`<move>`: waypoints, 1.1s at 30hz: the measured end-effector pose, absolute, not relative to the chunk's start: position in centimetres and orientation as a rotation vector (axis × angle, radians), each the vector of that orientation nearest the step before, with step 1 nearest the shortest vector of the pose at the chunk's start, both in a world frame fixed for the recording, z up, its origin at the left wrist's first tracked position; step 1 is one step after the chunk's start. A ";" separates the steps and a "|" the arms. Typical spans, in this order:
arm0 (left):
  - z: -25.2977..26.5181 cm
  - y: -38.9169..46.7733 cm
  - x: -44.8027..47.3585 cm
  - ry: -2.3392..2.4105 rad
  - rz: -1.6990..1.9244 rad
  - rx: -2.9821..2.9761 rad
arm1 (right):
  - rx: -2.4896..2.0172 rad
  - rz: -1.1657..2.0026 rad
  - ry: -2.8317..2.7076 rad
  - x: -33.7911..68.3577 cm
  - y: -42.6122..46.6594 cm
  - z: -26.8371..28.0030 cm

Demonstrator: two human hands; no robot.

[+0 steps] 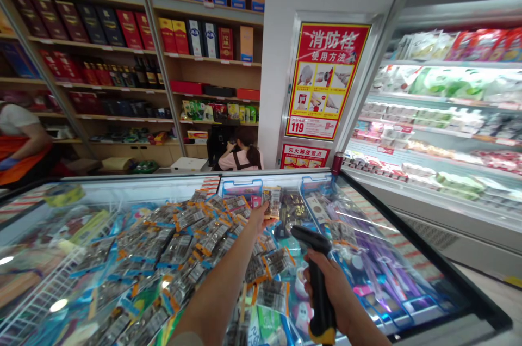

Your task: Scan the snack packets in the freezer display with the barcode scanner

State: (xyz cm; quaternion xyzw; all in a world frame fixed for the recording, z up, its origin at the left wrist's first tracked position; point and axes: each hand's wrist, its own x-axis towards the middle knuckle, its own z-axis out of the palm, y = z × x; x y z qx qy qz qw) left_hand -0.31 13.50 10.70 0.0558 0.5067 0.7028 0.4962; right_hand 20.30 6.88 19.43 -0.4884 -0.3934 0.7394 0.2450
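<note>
My right hand (pixel 331 278) is wrapped round the handle of a black and yellow barcode scanner (pixel 313 240), its head tilted up to the left. Stretched out over the freezer, my left hand (pixel 261 219) grips a small packet (pixel 272 200) near the far edge. The packet has a printed, label-like face; what it contains is too small to tell. Below my left arm, many similar packets (pixel 191 215) with orange and blue edges lie heaped on the glass top.
The chest freezer's black rim (pixel 424 259) runs along the right. Beyond stand shelves of boxed bottles (pixel 196 36), a red fire-hydrant poster (pixel 328 79) and a lit refrigerated display (pixel 448 112). One person (pixel 242 153) is behind the freezer; another in an orange apron (pixel 24 155) is at far left.
</note>
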 end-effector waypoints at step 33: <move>9.9 11.7 -3.7 2.353 1.061 0.896 | -1.342 1.778 -1.221 22.0 9.6 16.1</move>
